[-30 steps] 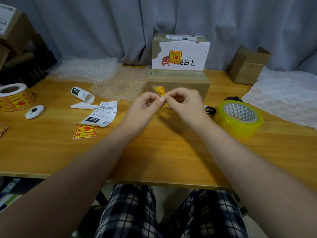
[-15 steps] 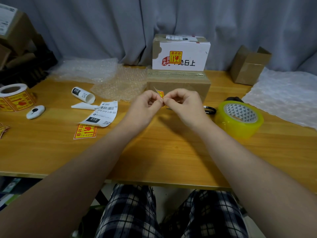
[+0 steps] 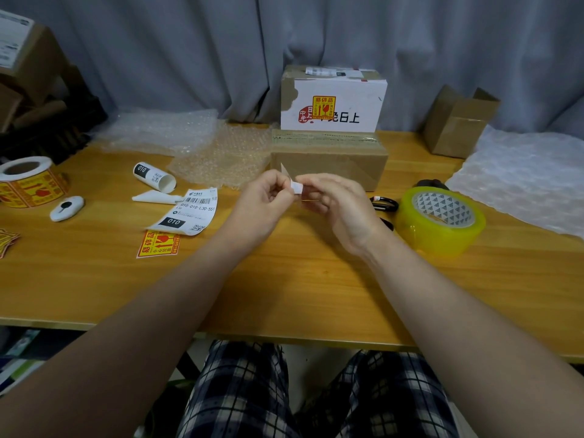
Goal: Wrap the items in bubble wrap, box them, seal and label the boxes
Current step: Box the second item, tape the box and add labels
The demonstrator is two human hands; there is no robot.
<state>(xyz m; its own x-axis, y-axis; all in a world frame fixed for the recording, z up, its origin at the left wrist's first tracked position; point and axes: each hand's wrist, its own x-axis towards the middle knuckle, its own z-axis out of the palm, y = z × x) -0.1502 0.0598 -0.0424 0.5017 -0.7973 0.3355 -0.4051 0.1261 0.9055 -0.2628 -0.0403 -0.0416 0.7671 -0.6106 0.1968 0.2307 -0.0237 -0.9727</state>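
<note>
Paper sticker (image 3: pixel 295 186), thin, white, pinched between left hand (image 3: pixel 264 202) and right hand (image 3: pixel 339 202)

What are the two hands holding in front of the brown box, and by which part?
A small white-backed sticker. The left hand and right hand each take a fingertip grip on opposite sides of it; most of it is hidden.
</note>
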